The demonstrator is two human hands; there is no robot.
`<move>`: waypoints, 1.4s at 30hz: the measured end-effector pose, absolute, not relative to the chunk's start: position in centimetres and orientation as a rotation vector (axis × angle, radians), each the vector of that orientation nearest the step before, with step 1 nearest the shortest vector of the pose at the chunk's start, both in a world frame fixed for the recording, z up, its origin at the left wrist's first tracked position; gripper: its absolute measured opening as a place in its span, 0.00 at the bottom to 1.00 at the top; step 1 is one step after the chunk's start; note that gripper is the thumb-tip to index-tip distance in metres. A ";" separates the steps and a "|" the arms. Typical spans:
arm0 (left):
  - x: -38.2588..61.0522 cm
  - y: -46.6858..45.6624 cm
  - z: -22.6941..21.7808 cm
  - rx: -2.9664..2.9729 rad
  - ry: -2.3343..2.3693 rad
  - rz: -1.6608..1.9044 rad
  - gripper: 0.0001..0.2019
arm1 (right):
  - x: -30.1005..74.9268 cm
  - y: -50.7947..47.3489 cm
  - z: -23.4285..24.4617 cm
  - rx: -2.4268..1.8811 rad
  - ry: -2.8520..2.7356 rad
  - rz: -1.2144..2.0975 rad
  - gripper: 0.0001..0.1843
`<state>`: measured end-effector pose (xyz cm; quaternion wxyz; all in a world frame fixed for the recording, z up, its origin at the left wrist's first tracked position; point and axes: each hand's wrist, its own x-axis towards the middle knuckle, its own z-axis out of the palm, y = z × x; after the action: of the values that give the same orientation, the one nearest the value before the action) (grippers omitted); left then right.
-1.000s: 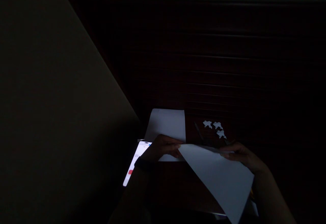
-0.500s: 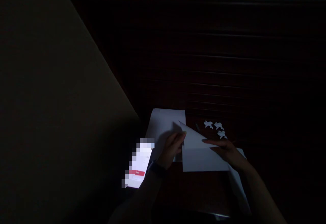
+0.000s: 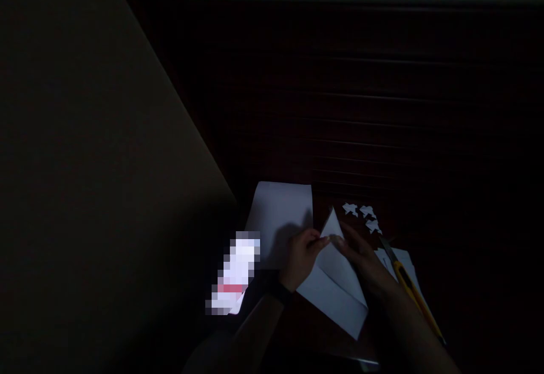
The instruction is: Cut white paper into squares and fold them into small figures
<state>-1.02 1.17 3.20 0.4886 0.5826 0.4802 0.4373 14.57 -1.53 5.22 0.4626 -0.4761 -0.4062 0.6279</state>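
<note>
A white sheet of paper (image 3: 340,275), folded so that it comes to a point at the top, is held at a slant between my hands. My left hand (image 3: 301,256) pinches its upper left side, with the thumb on the paper's face. My right hand (image 3: 364,259) grips the opposite edge near the same height, its fingers partly behind the sheet. Behind my left hand lies a flat stack of white paper (image 3: 283,207). Beside my right forearm rests a yellow utility knife (image 3: 408,283) with its blade out, on more white paper (image 3: 403,256).
Several small folded paper pieces (image 3: 368,213) lie at the back right of the dark table (image 3: 306,328). A lit phone (image 3: 238,272), blurred out in part, stands at the left by my left wrist. A wall (image 3: 127,164) rises on the left.
The folded sheet has turned clockwise, its point now upward and further right. My right hand has moved left and closed on its edge, and the utility knife has come into sight.
</note>
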 end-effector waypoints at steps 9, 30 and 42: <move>-1.1 1.0 2.6 1.461 1.199 1.005 0.21 | 13.1 -1.1 2.6 -1.306 -0.984 1.129 0.24; -0.5 0.2 2.5 1.279 1.123 1.061 0.16 | 14.6 -0.8 2.8 -1.305 -0.767 1.121 0.26; -0.3 0.0 2.8 1.262 1.165 1.065 0.16 | 14.5 -0.8 2.8 -1.325 -0.714 1.108 0.24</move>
<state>-0.29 -0.01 2.80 0.5316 0.5291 0.4882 0.4462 14.47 -0.75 2.81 0.5944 -0.5700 -0.3073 0.4768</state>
